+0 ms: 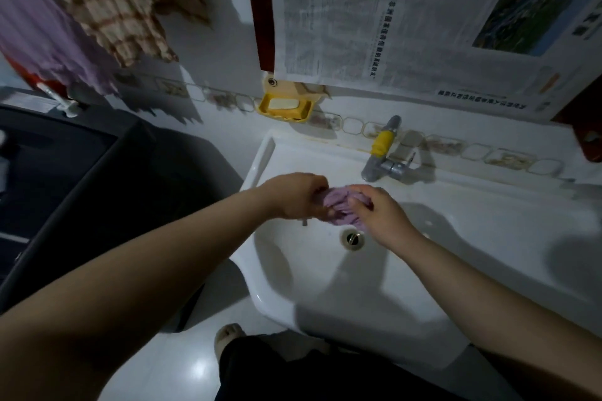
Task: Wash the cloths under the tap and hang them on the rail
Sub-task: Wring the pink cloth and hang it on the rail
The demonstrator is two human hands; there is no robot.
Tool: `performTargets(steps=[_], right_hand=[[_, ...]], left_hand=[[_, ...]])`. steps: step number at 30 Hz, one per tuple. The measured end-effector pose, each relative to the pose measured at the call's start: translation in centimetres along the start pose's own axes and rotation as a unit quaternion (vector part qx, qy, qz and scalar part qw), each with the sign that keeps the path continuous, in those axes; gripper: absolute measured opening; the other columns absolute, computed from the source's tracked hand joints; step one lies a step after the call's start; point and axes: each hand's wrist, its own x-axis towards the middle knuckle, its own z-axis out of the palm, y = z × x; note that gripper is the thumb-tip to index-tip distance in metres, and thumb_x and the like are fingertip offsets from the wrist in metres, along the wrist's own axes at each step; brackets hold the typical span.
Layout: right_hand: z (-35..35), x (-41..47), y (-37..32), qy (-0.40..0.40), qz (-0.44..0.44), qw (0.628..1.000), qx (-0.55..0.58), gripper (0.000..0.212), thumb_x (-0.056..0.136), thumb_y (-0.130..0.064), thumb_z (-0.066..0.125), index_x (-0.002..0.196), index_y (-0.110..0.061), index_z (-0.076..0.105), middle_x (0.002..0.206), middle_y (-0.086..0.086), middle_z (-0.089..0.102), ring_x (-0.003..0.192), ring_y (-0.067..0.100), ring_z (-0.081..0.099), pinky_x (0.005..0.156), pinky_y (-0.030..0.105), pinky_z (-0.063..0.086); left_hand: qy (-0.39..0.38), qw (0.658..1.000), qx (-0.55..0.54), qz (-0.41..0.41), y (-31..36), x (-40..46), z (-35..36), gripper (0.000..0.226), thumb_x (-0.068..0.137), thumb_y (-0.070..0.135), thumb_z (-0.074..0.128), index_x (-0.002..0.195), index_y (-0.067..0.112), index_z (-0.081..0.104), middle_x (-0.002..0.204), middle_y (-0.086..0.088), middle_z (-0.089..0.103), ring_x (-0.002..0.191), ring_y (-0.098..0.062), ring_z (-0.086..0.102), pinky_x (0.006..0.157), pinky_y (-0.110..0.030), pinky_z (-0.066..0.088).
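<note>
Left hand (pixel 294 195) and right hand (pixel 379 215) both grip a bunched purple cloth (pixel 338 207) over the sink (pixel 456 238).

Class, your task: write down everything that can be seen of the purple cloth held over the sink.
The purple cloth is pale lilac, soft ribbed fabric, bunched into a crumpled wad. The left hand and the right hand grip it from either side, covering its ends. It is held above the white sink, just behind the drain and in front of the tap. No running water shows.
</note>
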Motion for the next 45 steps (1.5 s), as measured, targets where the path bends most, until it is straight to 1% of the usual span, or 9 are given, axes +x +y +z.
performTargets(steps=[8, 13, 16, 20, 24, 28, 34, 41, 45], right_hand=[[6.3, 3.2, -7.5, 0.098, -0.102, 0.980, -0.141, 0.032, 0.098, -0.020, 0.047, 0.127, -0.022, 0.061, 0.141, 0.003, 0.048, 0.130, 0.024, 0.040, 0.111, 0.033, 0.031], [9.7, 4.4, -16.4, 0.120, -0.099, 0.988, 0.017, 0.026, 0.100, -0.014, 0.041, 0.109, -0.018, 0.065, 0.100, 0.004, 0.066, 0.095, 0.019, 0.061, 0.080, 0.022, 0.044], [11.0, 5.4, -21.2, 0.067, -0.059, 0.980, 0.178, 0.032, 0.096, 0.002, 0.037, 0.104, -0.013, 0.064, 0.072, 0.008, 0.062, 0.060, 0.008, 0.054, 0.056, 0.018, 0.042], [12.8, 7.0, -24.9, -0.003, -0.007, 0.964, 0.265, 0.041, 0.086, 0.009, 0.039, 0.088, -0.022, 0.067, 0.070, -0.005, 0.067, 0.057, 0.006, 0.059, 0.053, 0.018, 0.043], [13.0, 8.9, -26.5, -0.013, -0.041, 0.977, 0.207, 0.017, 0.089, -0.031, 0.060, 0.081, -0.022, 0.073, 0.080, -0.008, 0.069, 0.077, 0.007, 0.061, 0.075, 0.027, 0.046], [15.2, 9.4, -29.2, -0.162, -0.128, 0.978, 0.011, 0.057, 0.071, -0.047, 0.067, 0.121, -0.023, 0.053, 0.111, -0.015, 0.062, 0.097, -0.007, 0.058, 0.083, 0.012, 0.047], [16.0, 11.7, -31.3, -0.040, -0.168, 0.985, -0.017, 0.027, 0.084, -0.023, 0.070, 0.066, -0.011, 0.054, 0.057, -0.003, 0.043, 0.044, -0.003, 0.036, 0.045, 0.014, 0.028], [13.1, 11.9, -32.5, -0.136, -0.156, 0.973, 0.101, 0.014, 0.085, -0.028, 0.068, 0.073, -0.022, 0.064, 0.069, -0.009, 0.066, 0.066, 0.006, 0.060, 0.060, 0.023, 0.045], [12.1, 13.2, -31.3, 0.079, -0.172, 0.948, 0.257, 0.022, 0.077, -0.037, 0.061, 0.060, -0.023, 0.056, 0.066, -0.001, 0.049, 0.070, 0.012, 0.047, 0.069, 0.030, 0.035]], left_hand=[[0.089, 0.983, -0.160, 0.006, -9.3, -4.7, -3.7, 0.046, 0.103, 0.039, 0.027, 0.130, 0.012, 0.054, 0.138, -0.013, 0.053, 0.117, -0.025, 0.058, 0.103, -0.037, 0.043], [0.186, 0.906, -0.380, -0.016, -16.7, -9.1, -8.9, 0.036, 0.100, 0.031, 0.046, 0.081, 0.007, 0.064, 0.060, -0.008, 0.066, 0.057, -0.024, 0.063, 0.061, -0.033, 0.053], [0.169, 0.798, -0.578, -0.035, -20.3, -11.1, -11.1, 0.031, 0.094, 0.026, 0.055, 0.066, 0.020, 0.064, 0.053, 0.000, 0.060, 0.045, -0.013, 0.055, 0.045, -0.020, 0.044], [0.065, 0.658, -0.750, -0.012, -23.6, -13.5, -14.4, 0.021, 0.083, 0.015, 0.063, 0.102, 0.006, 0.063, 0.093, -0.011, 0.068, 0.083, -0.021, 0.067, 0.077, -0.031, 0.056], [0.048, 0.734, -0.676, 0.033, -25.7, -15.0, -16.2, 0.035, 0.080, 0.015, 0.062, 0.114, 0.003, 0.060, 0.094, -0.012, 0.069, 0.080, -0.021, 0.068, 0.070, -0.029, 0.056], [0.079, 0.797, -0.598, 0.036, -25.0, -15.3, -17.2, 0.047, 0.089, 0.028, 0.062, 0.119, -0.008, 0.055, 0.111, -0.028, 0.060, 0.098, -0.035, 0.055, 0.088, -0.047, 0.043], [0.222, 0.937, -0.265, -0.056, -27.7, -16.3, -20.0, 0.049, 0.081, 0.048, 0.069, 0.113, 0.014, 0.057, 0.106, -0.004, 0.063, 0.096, -0.015, 0.058, 0.083, -0.037, 0.049], [0.118, 0.921, -0.371, -0.002, -29.0, -18.5, -20.4, 0.046, 0.084, 0.029, 0.067, 0.127, 0.028, 0.051, 0.129, 0.009, 0.058, 0.120, -0.010, 0.054, 0.099, -0.020, 0.045], [0.125, 0.799, -0.587, 0.034, -30.5, -19.8, -18.7, 0.046, 0.084, 0.015, 0.063, 0.129, 0.010, 0.055, 0.126, -0.004, 0.064, 0.115, -0.019, 0.060, 0.093, -0.026, 0.051]])
